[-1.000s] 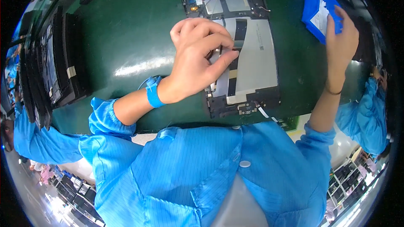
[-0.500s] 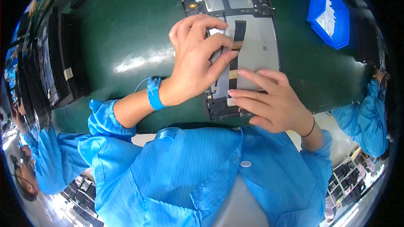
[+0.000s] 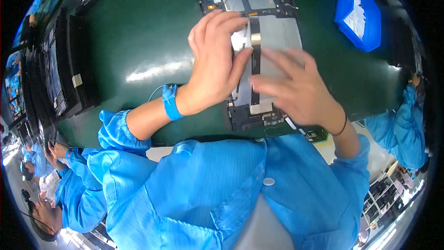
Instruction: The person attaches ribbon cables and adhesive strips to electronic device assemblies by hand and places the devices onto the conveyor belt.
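Note:
An opened tablet (image 3: 282, 28) lies on the bench in front of me, its grey inner plates and black frame showing. Down its middle runs a long black ribbon cable (image 3: 255, 71) with a gold patch near the upper end. My left hand (image 3: 215, 58) rests over the tablet's left side, fingers curved and thumb apart from them, the thumb tip beside the cable. On the other side hovers my right hand (image 3: 300, 88), its spread fingers smeared by motion, close to the cable. Neither hand appears to grip anything. The left hand hides part of the tablet's left edge.
A blue bin (image 3: 370, 25) holding white pieces stands at the far right of the green bench (image 3: 148, 28). Stacked dark panels (image 3: 74, 65) line the left side. Part of a green circuit board (image 3: 318, 135) shows at the near edge. Other people in blue sit on both sides.
The ribbon cable, bowed between my hands before, now lies straighter, its gold patch higher up. My left thumb and fingers have parted. My right hand has moved up and lifted its fingers.

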Demonstrator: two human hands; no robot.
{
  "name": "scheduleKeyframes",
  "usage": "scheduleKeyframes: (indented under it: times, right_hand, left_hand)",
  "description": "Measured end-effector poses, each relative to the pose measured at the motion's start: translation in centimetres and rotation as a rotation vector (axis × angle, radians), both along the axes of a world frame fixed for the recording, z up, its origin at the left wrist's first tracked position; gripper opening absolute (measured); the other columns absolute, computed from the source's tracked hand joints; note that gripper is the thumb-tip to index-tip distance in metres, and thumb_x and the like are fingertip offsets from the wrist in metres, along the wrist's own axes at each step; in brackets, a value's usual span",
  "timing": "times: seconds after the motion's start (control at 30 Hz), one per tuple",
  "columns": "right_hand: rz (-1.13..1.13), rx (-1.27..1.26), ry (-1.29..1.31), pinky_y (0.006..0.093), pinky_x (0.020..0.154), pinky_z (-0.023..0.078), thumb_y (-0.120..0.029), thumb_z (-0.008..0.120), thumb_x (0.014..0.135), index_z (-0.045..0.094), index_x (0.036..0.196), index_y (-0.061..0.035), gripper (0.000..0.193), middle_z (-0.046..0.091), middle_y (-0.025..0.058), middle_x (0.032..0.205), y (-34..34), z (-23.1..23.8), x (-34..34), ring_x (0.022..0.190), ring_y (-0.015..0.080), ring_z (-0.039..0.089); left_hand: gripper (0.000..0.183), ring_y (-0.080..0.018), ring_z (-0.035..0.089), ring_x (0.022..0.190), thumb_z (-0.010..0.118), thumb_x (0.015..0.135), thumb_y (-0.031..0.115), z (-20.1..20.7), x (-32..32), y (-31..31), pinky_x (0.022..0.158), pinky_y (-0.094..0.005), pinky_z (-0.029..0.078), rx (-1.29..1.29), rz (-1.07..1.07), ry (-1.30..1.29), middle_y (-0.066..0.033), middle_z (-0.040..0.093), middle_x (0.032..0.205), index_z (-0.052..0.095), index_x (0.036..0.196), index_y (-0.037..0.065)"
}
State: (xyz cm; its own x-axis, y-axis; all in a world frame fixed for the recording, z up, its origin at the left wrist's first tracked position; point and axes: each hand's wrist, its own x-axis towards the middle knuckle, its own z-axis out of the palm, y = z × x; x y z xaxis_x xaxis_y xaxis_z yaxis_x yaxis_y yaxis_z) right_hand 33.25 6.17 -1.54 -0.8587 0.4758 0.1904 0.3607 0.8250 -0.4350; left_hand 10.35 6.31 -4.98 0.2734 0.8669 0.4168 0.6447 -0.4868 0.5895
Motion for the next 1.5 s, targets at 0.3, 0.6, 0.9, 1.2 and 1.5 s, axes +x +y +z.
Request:
scheduleKeyframes:
  times: [0.3,0.6,0.9,1.2,1.5]
  right_hand:
    - [-0.027,-0.311,0.045,0.0496,0.104,0.030,0.005,0.059,0.072,0.070,0.106,-0.0186,0.042,0.057,0.0023,0.138,-1.7,1.1,3.5,0.137,0.0354,0.038]
    - [-0.108,-0.158,0.255,0.0416,0.091,0.041,-0.010,0.074,0.070,0.073,0.094,-0.0161,0.024,0.068,-0.0004,0.113,-2.2,-1.2,1.3,0.113,0.0260,0.057]
    - [-0.254,-0.199,0.359,0.0356,0.082,0.045,-0.006,0.072,0.066,0.073,0.093,-0.0092,0.027,0.068,0.0034,0.091,-2.5,-1.7,0.5,0.095,0.0229,0.060]
    - [-0.283,-0.332,0.456,0.0349,0.084,0.042,-0.010,0.073,0.073,0.069,0.087,-0.0096,0.014,0.069,0.0036,0.096,-2.8,-1.1,1.3,0.098,0.0222,0.061]
    - [-0.230,-0.398,0.420,0.0340,0.084,0.039,-0.015,0.077,0.074,0.065,0.085,-0.0105,0.017,0.065,0.0021,0.091,-2.0,-0.2,1.5,0.093,0.0214,0.058]
  left_hand:
    - [0.058,-0.0381,0.034,0.130,0.069,0.079,0.007,-0.4,-0.7,1.0,0.107,-0.0478,0.024,0.036,0.003,0.004,-0.0139,0.046,0.134,0.045,0.132,0.006]
    - [0.027,-0.0237,0.059,0.099,0.074,0.072,0.012,3.0,-0.2,-0.8,0.098,-0.0435,0.034,0.305,-0.291,-0.016,-0.0011,0.068,0.098,0.071,0.098,0.014]
    - [0.020,-0.0108,0.059,0.087,0.066,0.065,0.020,2.0,1.5,-3.2,0.093,-0.0331,0.039,0.668,-0.345,-0.035,0.0062,0.064,0.089,0.071,0.084,0.021]
    - [0.018,-0.0138,0.058,0.089,0.064,0.066,0.019,1.6,1.2,-2.9,0.091,-0.0309,0.046,0.770,-0.492,0.183,0.0014,0.063,0.090,0.069,0.082,0.011]
    - [0.015,-0.0172,0.059,0.092,0.061,0.074,0.014,0.9,1.3,-3.6,0.091,-0.0329,0.048,0.927,-0.618,0.117,-0.0020,0.064,0.093,0.069,0.085,0.007]
